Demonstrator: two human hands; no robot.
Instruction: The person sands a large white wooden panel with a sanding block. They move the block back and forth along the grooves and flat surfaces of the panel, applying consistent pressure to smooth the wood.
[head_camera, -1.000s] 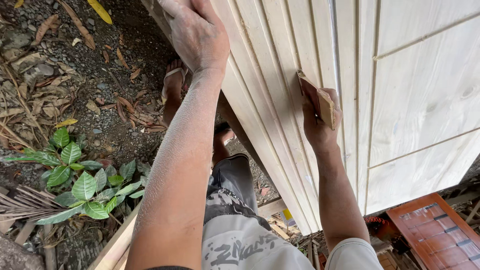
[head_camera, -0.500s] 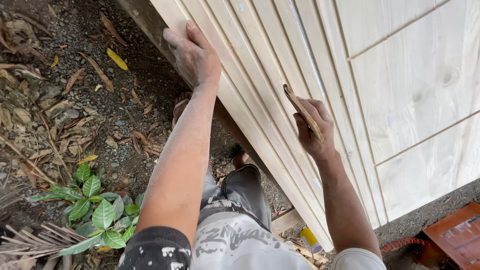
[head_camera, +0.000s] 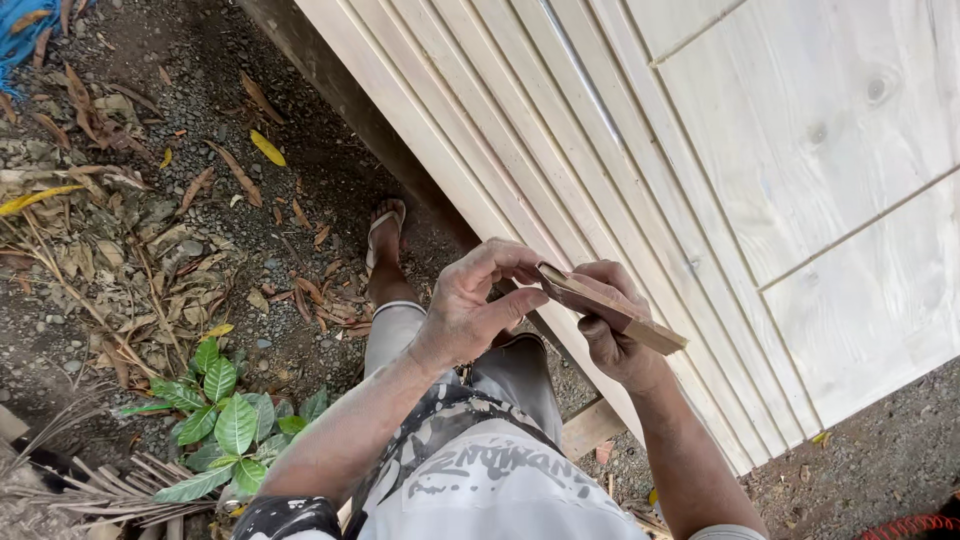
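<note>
I see the block (head_camera: 612, 307), a thin flat piece wrapped in what looks like sanding paper, lifted clear of the door (head_camera: 760, 150) and held in front of my chest, between both hands. A second ago it lay flat against the grooved mouldings, pressed there by my right hand alone, while my left hand was spread high up on the door's edge. Now both have come off the wood and met at the block.

My right hand (head_camera: 618, 335) is closed on the block from below, fingers curled round its lower edge, the far end poking out to the right. My left hand (head_camera: 480, 305) has come across and pinches the near end between thumb and forefinger, the other fingers loosely bent. Nothing touches the door at this moment.

I read this as a pause in the rubbing: the paper or the grip is being reset, so the stroke along the mouldings is broken off, not finished. Whether the paper is worn or loose I cannot tell; the face is turned away from me.

The door stands tilted on its long edge to my right, pale, bare wood, with ridged strips and flat panels beyond them. Below it my foot in a sandal (head_camera: 385, 228) rests on dark gravel with dry leaves (head_camera: 120, 240), and a small green plant (head_camera: 225, 420) grows to my left.
</note>
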